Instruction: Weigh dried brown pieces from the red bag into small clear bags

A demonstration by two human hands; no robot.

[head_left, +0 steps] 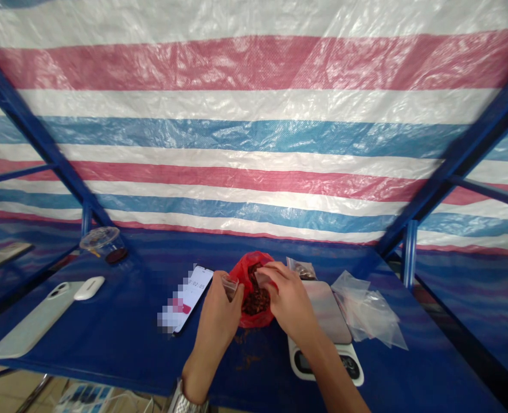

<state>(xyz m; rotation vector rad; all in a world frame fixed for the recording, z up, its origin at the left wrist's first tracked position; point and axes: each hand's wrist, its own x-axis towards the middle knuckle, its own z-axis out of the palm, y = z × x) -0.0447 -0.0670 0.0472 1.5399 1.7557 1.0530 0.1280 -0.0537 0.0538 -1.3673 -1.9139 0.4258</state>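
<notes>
A red plastic bag (254, 321) stands with its mouth wide, holding loose brown dried bits (257, 301). My left hand (219, 310), at the bag's left rim, is closed on a small clear plastic bag (230, 284) that has something dark inside. Over the red bag's mouth, my right hand (290, 301) pinches a small pale, translucent piece (263, 277); its exact kind is unclear. Right of the red bag is a white digital scale (329, 312) with a metal plate, partly hidden by my right forearm. Brown crumbs (247, 361) lie on the blue surface between my wrists.
Flat clear bags (372, 312) lie right of the scale, and a filled small bag (302, 268) lies behind it. A phone with a running timer (194, 295) is left of my left hand. Farther left are another phone (39, 321), a white case (89, 288) and a clear plastic container (103, 244).
</notes>
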